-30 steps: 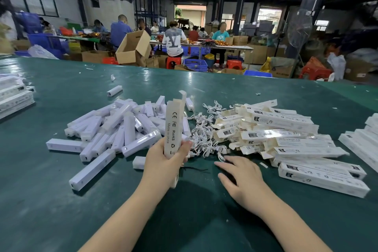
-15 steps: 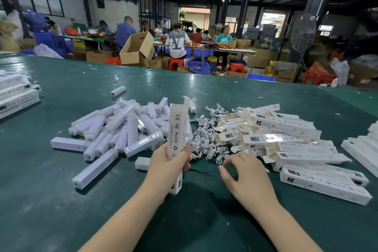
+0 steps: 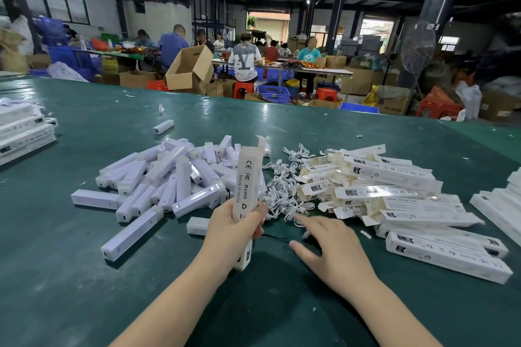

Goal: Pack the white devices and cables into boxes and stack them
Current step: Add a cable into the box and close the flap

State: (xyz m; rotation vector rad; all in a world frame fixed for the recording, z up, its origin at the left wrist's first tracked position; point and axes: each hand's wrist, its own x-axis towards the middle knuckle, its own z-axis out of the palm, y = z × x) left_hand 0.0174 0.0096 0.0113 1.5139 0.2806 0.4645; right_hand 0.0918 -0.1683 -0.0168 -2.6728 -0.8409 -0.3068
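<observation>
While the left hand (image 3: 234, 229) grips an upright white box (image 3: 245, 194) at frame centre, the right hand (image 3: 332, 248), fingers spread and relaxed, reaches toward the cable pile (image 3: 284, 191) just above it.

Worktop (image 3: 84, 276) is dark teal-green. The devices (image 3: 158, 186) are plain white, cables (image 3: 282, 191) white too. Boxes (image 3: 394, 194) are white with black print and little black label squares. Red stools (image 3: 242, 89) and blue crates (image 3: 275, 93) out back.
</observation>
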